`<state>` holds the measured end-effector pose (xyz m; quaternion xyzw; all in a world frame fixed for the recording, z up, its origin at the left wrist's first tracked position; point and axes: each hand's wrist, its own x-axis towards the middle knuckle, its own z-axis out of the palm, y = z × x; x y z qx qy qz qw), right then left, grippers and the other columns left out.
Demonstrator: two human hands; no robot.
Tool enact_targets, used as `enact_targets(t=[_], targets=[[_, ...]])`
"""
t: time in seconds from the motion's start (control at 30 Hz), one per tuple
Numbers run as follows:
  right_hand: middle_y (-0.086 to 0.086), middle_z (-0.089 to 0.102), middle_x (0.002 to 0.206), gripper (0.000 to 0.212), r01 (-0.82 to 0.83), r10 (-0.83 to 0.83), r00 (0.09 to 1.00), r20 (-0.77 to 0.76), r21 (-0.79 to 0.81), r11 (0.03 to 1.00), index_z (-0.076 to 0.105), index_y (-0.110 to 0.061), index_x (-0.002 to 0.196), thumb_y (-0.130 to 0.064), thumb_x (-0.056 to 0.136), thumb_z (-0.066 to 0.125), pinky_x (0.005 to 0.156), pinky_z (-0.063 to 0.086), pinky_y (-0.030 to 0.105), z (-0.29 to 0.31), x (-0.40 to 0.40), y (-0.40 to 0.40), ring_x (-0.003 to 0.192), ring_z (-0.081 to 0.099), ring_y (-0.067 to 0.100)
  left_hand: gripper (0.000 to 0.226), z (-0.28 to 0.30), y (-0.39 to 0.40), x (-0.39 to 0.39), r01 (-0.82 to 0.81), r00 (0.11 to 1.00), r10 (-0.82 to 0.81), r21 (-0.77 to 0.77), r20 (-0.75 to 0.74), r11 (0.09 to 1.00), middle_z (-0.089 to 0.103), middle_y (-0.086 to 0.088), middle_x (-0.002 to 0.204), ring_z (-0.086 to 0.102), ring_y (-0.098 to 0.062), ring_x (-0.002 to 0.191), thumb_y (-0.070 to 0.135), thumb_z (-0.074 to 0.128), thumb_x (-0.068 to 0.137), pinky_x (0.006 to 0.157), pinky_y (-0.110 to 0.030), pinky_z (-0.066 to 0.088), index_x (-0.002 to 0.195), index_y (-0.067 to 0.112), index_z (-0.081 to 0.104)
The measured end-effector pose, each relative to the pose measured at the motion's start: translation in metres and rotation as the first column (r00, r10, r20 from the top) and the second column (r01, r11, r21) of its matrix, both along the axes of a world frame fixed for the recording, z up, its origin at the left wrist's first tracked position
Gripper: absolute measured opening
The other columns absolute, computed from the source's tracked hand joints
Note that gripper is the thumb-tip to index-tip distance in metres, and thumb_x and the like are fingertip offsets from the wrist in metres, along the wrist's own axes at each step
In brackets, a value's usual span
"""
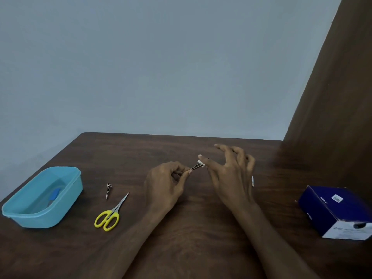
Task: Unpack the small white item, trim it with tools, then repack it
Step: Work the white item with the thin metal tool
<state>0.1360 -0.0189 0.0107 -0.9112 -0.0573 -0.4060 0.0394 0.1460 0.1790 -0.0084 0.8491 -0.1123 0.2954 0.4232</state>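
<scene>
White item, tweezers, box label illegible

**Tweezers to the white piece**

My left hand pinches slim dark metal tweezers, whose tips meet a small white item at the thumb of my right hand, its other fingers spread loosely. Both hands hover over the dark brown wooden table. To my left lie yellow-handled scissors, a small metal clip-like tool just beyond them, and a light blue plastic tub. A dark blue cardboard box sits far right.
</scene>
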Motion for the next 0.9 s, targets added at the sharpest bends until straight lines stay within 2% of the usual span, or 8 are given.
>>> enact_targets(t=[0.17, 0.27, 0.33, 0.4, 0.5, 0.57, 0.8, 0.9], targets=[[-0.003, 0.058, 0.147, 0.032, 0.17, -0.168, 0.983, -0.071, 0.026, 0.985, 0.071, -0.057, 0.119, -0.039, 0.092, 0.075, 0.099, 0.032, 0.054, -0.005, 0.009, -0.012, 0.124, 0.048, 0.032, 0.008, 0.001, -0.001, -0.001, -0.038, 0.999, 0.038, 0.057, -0.004, 0.998, 0.073, 0.024, 0.077, 0.067, 0.003, 0.073, 0.043, 0.084, 0.087, 0.06, -0.032, 0.058, 0.084, 0.038, 0.078], [-0.006, 0.065, 0.136, 0.038, 0.195, -0.194, 0.981, -0.024, 0.155, 0.968, 0.073, -0.052, 0.122, -0.028, 0.092, 0.076, 0.098, 0.035, 0.052, -0.006, 0.006, -0.018, 0.119, 0.052, 0.03, 0.011, 0.002, 0.0, -0.002, -0.058, 0.997, 0.062, 0.076, -0.051, 0.995, 0.072, 0.027, 0.075, 0.067, 0.007, 0.072, 0.049, 0.082, 0.087, 0.06, -0.028, 0.058, 0.084, 0.04, 0.078], [-0.01, 0.07, 0.125, 0.036, 0.118, -0.151, 0.979, 0.134, 0.228, 0.967, 0.076, -0.047, 0.12, -0.025, 0.092, 0.077, 0.095, 0.037, 0.048, -0.004, -0.001, -0.017, 0.112, 0.057, 0.029, 0.013, 0.002, 0.001, -0.001, -0.062, 0.994, 0.067, 0.065, -0.085, 0.996, 0.071, 0.029, 0.074, 0.067, 0.01, 0.072, 0.052, 0.082, 0.086, 0.06, -0.025, 0.057, 0.084, 0.041, 0.078], [-0.012, 0.072, 0.12, 0.029, 0.005, -0.049, 0.962, 0.269, 0.16, 0.987, 0.079, -0.044, 0.115, -0.027, 0.091, 0.077, 0.093, 0.038, 0.046, -0.002, -0.006, -0.008, 0.109, 0.059, 0.028, 0.012, 0.002, 0.0, 0.0, -0.062, 0.993, 0.069, 0.064, -0.101, 0.996, 0.071, 0.029, 0.073, 0.067, 0.01, 0.072, 0.053, 0.083, 0.085, 0.06, -0.023, 0.054, 0.084, 0.043, 0.078], [-0.011, 0.071, 0.123, 0.025, -0.186, 0.185, 0.959, 0.216, -0.018, 0.982, 0.08, -0.045, 0.108, -0.029, 0.089, 0.078, 0.092, 0.038, 0.045, -0.007, -0.003, 0.009, 0.11, 0.058, 0.027, 0.013, 0.003, 0.0, -0.001, -0.061, 0.994, 0.068, 0.077, -0.088, 0.995, 0.071, 0.027, 0.073, 0.066, 0.01, 0.071, 0.054, 0.082, 0.085, 0.058, -0.023, 0.053, 0.086, 0.042, 0.078], [-0.01, 0.07, 0.124, 0.024, -0.252, 0.254, 0.959, 0.128, -0.033, 0.967, 0.08, -0.044, 0.107, -0.029, 0.089, 0.08, 0.091, 0.036, 0.042, -0.012, 0.002, 0.012, 0.111, 0.058, 0.025, 0.015, 0.003, 0.001, -0.001, -0.062, 0.994, 0.07, 0.088, -0.089, 0.994, 0.071, 0.026, 0.073, 0.065, 0.01, 0.069, 0.056, 0.082, 0.086, 0.057, -0.02, 0.05, 0.087, 0.041, 0.079], [-0.012, 0.069, 0.116, 0.018, -0.023, 0.022, 1.0, 0.005, 0.182, 0.983, 0.081, -0.041, 0.104, -0.031, 0.089, 0.081, 0.086, 0.04, 0.039, -0.015, 0.012, -0.017, 0.106, 0.056, 0.024, 0.01, 0.003, 0.002, 0.0, -0.101, 0.986, 0.109, 0.066, -0.125, 0.993, 0.07, 0.029, 0.073, 0.065, 0.013, 0.071, 0.056, 0.081, 0.086, 0.06, -0.02, 0.049, 0.087, 0.046, 0.077], [-0.01, 0.073, 0.1, 0.01, -0.044, 0.068, 0.997, -0.037, 0.447, 0.893, 0.082, -0.033, 0.098, -0.025, 0.093, 0.078, 0.079, 0.053, 0.037, -0.02, 0.015, -0.019, 0.093, 0.067, 0.023, 0.01, 0.006, 0.002, -0.002, -0.104, 0.985, 0.111, 0.055, -0.13, 0.993, 0.069, 0.031, 0.072, 0.063, 0.015, 0.071, 0.057, 0.08, 0.087, 0.058, -0.019, 0.047, 0.086, 0.047, 0.078]])
